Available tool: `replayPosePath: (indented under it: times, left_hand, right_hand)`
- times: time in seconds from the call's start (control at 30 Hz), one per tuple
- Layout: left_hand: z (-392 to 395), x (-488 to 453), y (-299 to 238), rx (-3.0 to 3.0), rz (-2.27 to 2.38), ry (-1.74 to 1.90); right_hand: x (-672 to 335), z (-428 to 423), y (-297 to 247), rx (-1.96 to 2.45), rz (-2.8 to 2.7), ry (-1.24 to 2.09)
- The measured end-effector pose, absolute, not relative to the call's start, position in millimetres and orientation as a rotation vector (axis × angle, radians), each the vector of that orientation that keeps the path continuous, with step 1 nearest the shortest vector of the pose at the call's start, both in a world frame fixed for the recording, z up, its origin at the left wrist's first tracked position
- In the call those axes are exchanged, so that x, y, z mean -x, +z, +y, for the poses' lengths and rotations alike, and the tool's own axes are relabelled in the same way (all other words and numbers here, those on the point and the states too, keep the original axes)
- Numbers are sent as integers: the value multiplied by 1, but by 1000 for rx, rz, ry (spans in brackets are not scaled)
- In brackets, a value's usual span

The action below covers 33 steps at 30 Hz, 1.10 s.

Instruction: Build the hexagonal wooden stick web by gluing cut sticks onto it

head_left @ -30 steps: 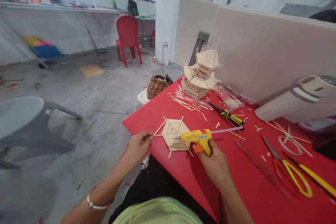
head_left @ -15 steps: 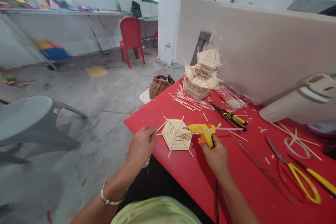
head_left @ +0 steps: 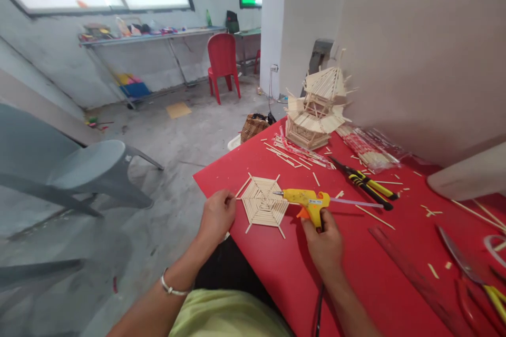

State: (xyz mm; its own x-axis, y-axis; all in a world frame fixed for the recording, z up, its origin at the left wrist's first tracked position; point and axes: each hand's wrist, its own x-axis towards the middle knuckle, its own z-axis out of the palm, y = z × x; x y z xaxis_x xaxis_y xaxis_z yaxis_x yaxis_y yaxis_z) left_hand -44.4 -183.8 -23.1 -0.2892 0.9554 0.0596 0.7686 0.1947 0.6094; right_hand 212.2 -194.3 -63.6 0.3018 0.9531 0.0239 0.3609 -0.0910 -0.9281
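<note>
A flat hexagonal web of thin wooden sticks [head_left: 263,203] lies on the red table [head_left: 356,279] near its front left corner. My left hand [head_left: 217,216] is closed in a pinch at the web's left edge, on one protruding stick. My right hand [head_left: 324,242] grips the handle of a yellow hot glue gun [head_left: 308,201]. The gun's nozzle points left and rests over the right side of the web. A glue stick pokes out of the gun's back to the right.
A tiered stick-built pagoda model [head_left: 318,108] stands at the table's far side by a beige partition [head_left: 415,63]. Yellow-black pliers [head_left: 367,183], loose sticks, packets, a ruler [head_left: 415,279] and scissors [head_left: 470,268] lie to the right. A grey chair [head_left: 90,174] stands left on the floor.
The glue gun moved a little right and further from me, its nozzle now over the web's right part. My left hand slid closer to the web's edge. The camera tilted up and left.
</note>
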Motion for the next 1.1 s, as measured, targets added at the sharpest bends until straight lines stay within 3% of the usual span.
replayPosePath:
  times: [1.1]
  left_hand:
    - [-185, 32, -25, -1755, 2262, 715]
  right_hand:
    - [-211, -196, -54, 1619, -1239, 769]
